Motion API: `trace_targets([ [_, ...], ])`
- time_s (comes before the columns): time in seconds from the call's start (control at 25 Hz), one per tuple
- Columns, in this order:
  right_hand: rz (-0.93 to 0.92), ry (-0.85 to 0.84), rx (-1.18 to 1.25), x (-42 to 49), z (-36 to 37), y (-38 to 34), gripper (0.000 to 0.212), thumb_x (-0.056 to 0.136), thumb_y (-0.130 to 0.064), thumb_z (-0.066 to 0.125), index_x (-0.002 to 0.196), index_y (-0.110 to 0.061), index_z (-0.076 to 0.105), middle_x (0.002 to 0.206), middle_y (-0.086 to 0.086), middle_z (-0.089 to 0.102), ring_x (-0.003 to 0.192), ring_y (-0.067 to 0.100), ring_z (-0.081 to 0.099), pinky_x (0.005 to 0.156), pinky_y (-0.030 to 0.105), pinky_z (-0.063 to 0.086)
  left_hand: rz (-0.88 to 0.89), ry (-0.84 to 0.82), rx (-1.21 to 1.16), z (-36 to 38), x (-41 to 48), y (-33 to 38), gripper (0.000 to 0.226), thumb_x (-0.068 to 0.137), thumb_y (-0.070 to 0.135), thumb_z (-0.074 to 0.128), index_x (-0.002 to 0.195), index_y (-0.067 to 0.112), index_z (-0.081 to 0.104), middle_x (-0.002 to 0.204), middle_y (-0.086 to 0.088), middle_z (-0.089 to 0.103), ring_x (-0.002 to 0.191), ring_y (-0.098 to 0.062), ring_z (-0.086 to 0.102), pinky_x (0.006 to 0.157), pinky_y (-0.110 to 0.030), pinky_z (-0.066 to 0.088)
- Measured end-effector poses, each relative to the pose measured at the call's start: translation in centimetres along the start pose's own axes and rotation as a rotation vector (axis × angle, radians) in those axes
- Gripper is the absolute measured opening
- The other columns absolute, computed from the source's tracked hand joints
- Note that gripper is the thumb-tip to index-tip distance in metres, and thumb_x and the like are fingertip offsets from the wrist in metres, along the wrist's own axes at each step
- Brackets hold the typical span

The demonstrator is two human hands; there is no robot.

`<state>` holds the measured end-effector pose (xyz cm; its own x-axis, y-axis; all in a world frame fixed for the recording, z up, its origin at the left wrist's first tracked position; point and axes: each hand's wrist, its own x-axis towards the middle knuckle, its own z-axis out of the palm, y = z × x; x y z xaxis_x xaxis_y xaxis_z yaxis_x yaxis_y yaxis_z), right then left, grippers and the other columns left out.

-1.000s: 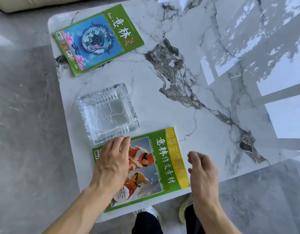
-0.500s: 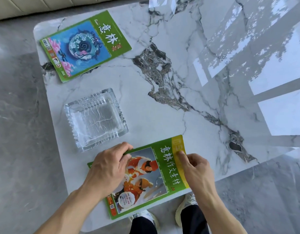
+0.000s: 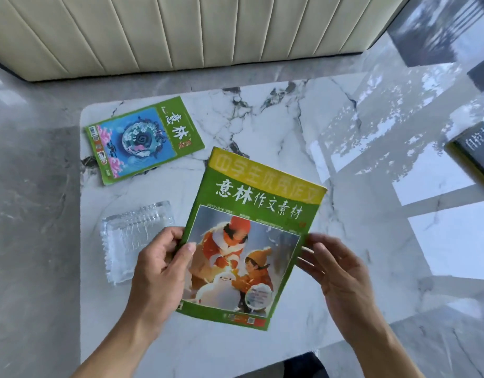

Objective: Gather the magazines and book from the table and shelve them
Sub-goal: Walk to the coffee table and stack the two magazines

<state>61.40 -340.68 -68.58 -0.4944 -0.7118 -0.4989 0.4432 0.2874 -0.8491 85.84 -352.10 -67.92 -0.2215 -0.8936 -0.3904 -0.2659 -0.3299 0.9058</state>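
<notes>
A green magazine with a snowman cover point(image 3: 251, 236) is lifted off the marble table point(image 3: 262, 124), cover facing me. My left hand point(image 3: 159, 271) grips its left edge, thumb on the cover. My right hand point(image 3: 336, 266) is at its right edge with fingers spread; they touch the edge, and a firm grip is not clear. A second green magazine with a blue swirl picture point(image 3: 142, 139) lies flat at the table's far left corner. A dark book point(image 3: 474, 154) lies at the right edge of view, partly cut off.
A clear glass ashtray point(image 3: 134, 238) sits on the table left of my left hand. A cream ribbed sofa point(image 3: 181, 31) stands beyond the table's far edge. Grey stone floor surrounds the table; my dark trousers show below the near edge.
The snowman magazine has been lifted off the table and turned upright toward me. My view has tilted up, bringing the sofa and dark book into sight.
</notes>
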Motion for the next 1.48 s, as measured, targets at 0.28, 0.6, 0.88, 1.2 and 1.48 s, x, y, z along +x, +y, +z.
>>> trace_targets([
  [0.28, -0.091, 0.102, -0.215, 6.8, -2.5, -6.3, 0.02, 0.098, -0.005, 0.061, 0.095, -0.015, 0.078, 0.08, 0.003, 0.081, 0.069, 0.015, 0.075, 0.061, 0.027, 0.06, -0.108, 0.161, -0.196, 11.1, 1.4, 2.7, 0.012, 0.095, 0.013, 0.063, 0.092, 0.02, 0.072, 0.09, -0.016, 0.077, 0.085, -0.033, 0.069, 0.089, -0.057, 0.055],
  [0.6, -0.004, 0.008, -0.374, 11.9, -7.1, -10.6, 0.036, 0.104, -0.004, 0.045, 0.099, -0.018, 0.078, 0.078, 0.001, 0.082, 0.067, 0.02, 0.078, 0.058, 0.03, 0.063, -0.237, 0.192, -0.061, 18.2, 3.3, 3.5, 0.016, 0.09, 0.007, 0.065, 0.085, 0.018, 0.076, 0.08, -0.003, 0.079, 0.082, -0.035, 0.073, 0.079, -0.051, 0.06],
  [0.88, 0.043, 0.072, -0.446, 17.0, -8.1, -5.6, 0.019, 0.099, -0.007, 0.06, 0.095, -0.017, 0.076, 0.081, 0.0, 0.082, 0.067, 0.018, 0.078, 0.061, 0.035, 0.062, -0.212, 0.174, 0.133, 19.3, 6.6, -2.2, 0.02, 0.084, 0.005, 0.071, 0.081, 0.024, 0.076, 0.077, 0.009, 0.08, 0.07, -0.015, 0.074, 0.074, -0.047, 0.062],
  [1.2, 0.121, 0.09, -0.604, 20.6, -8.7, -1.4, 0.015, 0.093, -0.015, 0.069, 0.103, -0.022, 0.077, 0.088, -0.001, 0.083, 0.076, 0.023, 0.08, 0.072, 0.046, 0.065, -0.235, 0.215, 0.184, 19.9, 9.0, -5.3, 0.012, 0.088, 0.024, 0.071, 0.081, 0.034, 0.069, 0.07, 0.016, 0.075, 0.067, 0.01, 0.066, 0.065, -0.011, 0.051],
  [1.48, 0.052, 0.083, -0.923, 19.9, -3.1, -5.9, 0.033, 0.095, -0.025, 0.065, 0.127, -0.017, 0.068, 0.122, 0.004, 0.074, 0.117, 0.028, 0.067, 0.102, 0.053, 0.052, -0.282, 0.125, 0.298, 14.3, 10.7, -1.0, 0.021, 0.092, 0.032, 0.065, 0.106, 0.019, 0.072, 0.095, 0.008, 0.074, 0.083, -0.001, 0.066, 0.066, -0.001, 0.042],
])
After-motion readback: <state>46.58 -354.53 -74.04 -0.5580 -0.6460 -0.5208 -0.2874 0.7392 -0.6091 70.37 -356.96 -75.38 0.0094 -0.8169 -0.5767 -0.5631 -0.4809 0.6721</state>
